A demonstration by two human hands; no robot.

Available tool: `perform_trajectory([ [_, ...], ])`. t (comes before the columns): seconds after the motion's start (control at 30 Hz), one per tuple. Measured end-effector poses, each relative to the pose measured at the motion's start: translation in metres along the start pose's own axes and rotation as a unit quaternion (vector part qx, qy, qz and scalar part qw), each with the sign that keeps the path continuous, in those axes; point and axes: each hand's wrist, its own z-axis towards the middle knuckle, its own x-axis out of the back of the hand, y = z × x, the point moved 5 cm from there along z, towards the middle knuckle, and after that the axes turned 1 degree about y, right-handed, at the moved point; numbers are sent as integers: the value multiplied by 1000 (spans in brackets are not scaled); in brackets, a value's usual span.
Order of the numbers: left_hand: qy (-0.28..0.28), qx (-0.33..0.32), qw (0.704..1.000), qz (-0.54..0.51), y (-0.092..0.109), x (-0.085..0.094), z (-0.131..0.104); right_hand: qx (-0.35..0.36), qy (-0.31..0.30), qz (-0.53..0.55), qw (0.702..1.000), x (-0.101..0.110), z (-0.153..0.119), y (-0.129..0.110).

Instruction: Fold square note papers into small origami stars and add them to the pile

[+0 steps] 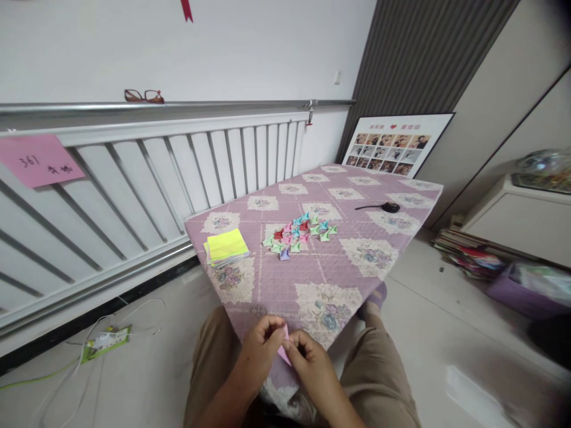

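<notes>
While left hand (264, 343) and right hand (311, 358) pinch a pink paper piece (284, 356), small folded shapes (295, 232) lie beyond on a table (276, 291)

At the bottom centre of the frame, both hands are close together, thumbs and fingertips clamped on the pink paper piece at the near edge of the table. Tan trousers (377, 365) show on either side. A mauve tablecloth (279, 279) with pale floral diamonds covers the table. Near the centre of the frame, the small folded shapes form a loose cluster of green, pink, blue, red and purple. Just left of them sits a paper stack (227, 244), bright yellow on top. Right of centre lies a black object (391, 207) with a thin tail. At upper left, glasses (146, 98) rest on a pipe (223, 106) above a white radiator (232, 157); at upper right, a photo board (388, 144) stands tilted.
</notes>
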Motion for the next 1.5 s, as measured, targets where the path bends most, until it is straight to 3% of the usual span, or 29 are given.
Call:
perform_trajectory([
  [0.13,-31,28,999,-26,-7,-8,-5,-16,20,76,997,6,1,0],
  [0.43,13,59,998,-23,3,-1,-12,-21,1,92,996,3,-4,0],
  [0.77,-22,-9,996,84,26,3,-17,-14,12,53,998,14,-8,-15],
  [1.0,-57,3,998,-1,10,-9,-16,-17,57,97,993,19,-9,-14],
  [1.17,-43,42,998,19,1,-5,-18,-22,44,127,991,18,-8,-14],
  [1.37,-39,39,998,4,18,0,-20,-17,27,132,991,17,-8,-10],
  [1.5,-28,21,998,51,25,5,-20,-23,-4,149,989,14,-10,-6],
])
